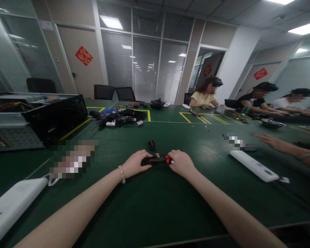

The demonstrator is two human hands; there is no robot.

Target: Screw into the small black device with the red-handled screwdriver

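- The left hand (137, 162) has its thumb and fingers nearly closed, pinching a dark piece (146, 161) between them.
- The right hand (182, 163) is curled round the red-handled pliers (168, 159), whose metal nose points at the dark piece; I can't tell whether it grips it.
- Both forearms reach in from the near edge and slant inward, so the hands face each other over the green table (144, 213), the pliers and dark piece between them. A pale bracelet (121, 174) circles the left wrist.
- One small black object (151, 145) lies just beyond the hands.
- Two long white devices (18, 198) sit on the table, one to the left and one to the right.
- One opened computer case (12, 132) stands at the left, near one heap of dark tools and cables (121, 117).
- Three people (208, 94) are farther off to the right, and one other person's hand (268, 139) reaches in at the right side.
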